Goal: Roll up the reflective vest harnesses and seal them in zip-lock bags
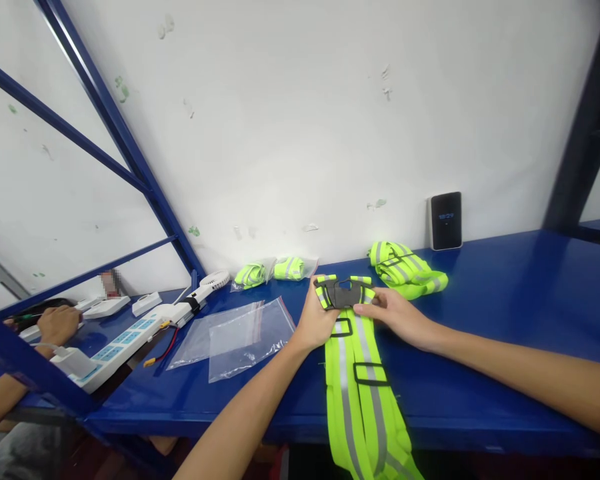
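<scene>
A neon yellow reflective vest [363,393] with grey stripes lies on the blue table [505,300] and hangs over its front edge. At its far end is a black plastic hanger piece [344,293]. My left hand [316,319] grips the left side of that end, fingers curled around the strap. Resting on the right side, my right hand [397,315] pinches the vest beside the black piece.
Clear zip bags [240,337] lie left of the vest. Two bagged folded vests [275,270] and a loose folded vest [407,270] sit by the wall, near a black device [446,220]. A white power strip [125,340] and another person's hand [55,325] are at far left.
</scene>
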A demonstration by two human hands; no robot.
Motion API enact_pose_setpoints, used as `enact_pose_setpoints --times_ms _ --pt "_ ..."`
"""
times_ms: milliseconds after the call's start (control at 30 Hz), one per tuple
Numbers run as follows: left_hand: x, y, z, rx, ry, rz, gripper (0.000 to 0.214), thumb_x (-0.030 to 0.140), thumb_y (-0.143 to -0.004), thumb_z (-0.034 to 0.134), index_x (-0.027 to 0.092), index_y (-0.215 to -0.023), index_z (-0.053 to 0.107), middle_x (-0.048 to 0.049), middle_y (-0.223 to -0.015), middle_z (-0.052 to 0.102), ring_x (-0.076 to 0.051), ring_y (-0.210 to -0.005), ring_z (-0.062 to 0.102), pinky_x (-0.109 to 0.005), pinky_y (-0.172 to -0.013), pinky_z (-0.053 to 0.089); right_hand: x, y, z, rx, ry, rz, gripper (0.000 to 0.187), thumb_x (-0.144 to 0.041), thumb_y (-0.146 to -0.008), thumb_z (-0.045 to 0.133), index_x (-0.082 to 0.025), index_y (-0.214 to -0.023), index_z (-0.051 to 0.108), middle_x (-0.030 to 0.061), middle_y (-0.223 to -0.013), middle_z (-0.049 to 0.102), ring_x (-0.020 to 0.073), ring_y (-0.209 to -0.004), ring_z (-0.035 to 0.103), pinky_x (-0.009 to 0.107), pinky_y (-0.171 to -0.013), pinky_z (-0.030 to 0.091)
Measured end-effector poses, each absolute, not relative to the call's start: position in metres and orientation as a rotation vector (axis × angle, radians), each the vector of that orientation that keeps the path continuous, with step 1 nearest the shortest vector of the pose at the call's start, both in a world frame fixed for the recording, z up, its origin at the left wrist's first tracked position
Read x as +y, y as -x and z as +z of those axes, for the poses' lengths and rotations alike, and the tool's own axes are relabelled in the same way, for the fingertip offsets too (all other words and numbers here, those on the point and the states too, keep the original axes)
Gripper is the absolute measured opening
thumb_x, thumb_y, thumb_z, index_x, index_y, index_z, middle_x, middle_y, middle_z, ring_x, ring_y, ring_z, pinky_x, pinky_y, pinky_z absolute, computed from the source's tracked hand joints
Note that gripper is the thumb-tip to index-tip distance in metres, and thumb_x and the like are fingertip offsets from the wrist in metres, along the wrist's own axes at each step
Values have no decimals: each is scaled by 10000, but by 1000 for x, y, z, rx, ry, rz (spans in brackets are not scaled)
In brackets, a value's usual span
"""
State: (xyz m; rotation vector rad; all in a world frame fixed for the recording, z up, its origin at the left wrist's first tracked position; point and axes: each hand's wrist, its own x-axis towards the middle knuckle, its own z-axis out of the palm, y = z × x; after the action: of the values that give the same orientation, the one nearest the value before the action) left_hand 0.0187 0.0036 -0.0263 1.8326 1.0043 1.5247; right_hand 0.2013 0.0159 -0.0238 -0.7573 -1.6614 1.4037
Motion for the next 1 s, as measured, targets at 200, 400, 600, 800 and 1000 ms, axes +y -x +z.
enact_pose_setpoints --times_ms 200,400,600,800,1000 --pt "3 -21 -27 995 -1769 1486 380 139 -756 691 165 -1091 513 -75 -1072 635 -205 -990 605 -331 -896 465 11 -201 -18 -1596 651 1493 348 -442 -689 770 -169 -870 652 21 -758 686 209 -718 628 308 -667 491" --pt "1 -23 -27 930 -1691 1523 449 210 -751 726 166 -1139 506 -89 -1092 646 -221 -1009 608 -350 -915 461 15 -199 -24 -1466 533 1672 311 -393 -734 754 -162 -924 666 34 -777 717 201 -706 654 328 -715 505" --pt "2 -18 -34 863 -1477 1384 578 162 -761 638 226 -1305 455 -58 -1252 590 -242 -1139 557 -387 -1010 409 13 -199 -18 -1468 571 1662 325 -429 -738 748 -160 -886 640 23 -736 695 186 -671 643 309 -669 504" --pt "6 -16 -39 850 -1374 1366 500 242 -812 591 241 -1295 462 -38 -1155 633 -232 -1089 590 -388 -978 441 16 -201 -19 -1653 670 1282 332 -485 -761 711 -188 -791 565 -24 -650 580 149 -600 547 276 -592 461" --pt "4 -21 -31 898 -1326 1354 456 327 -793 656 228 -1209 497 -40 -1039 671 -201 -846 669 -346 -771 540 22 -201 -27 -1714 792 1082 387 -569 -785 640 -213 -760 490 -35 -575 497 138 -500 464 274 -467 384"
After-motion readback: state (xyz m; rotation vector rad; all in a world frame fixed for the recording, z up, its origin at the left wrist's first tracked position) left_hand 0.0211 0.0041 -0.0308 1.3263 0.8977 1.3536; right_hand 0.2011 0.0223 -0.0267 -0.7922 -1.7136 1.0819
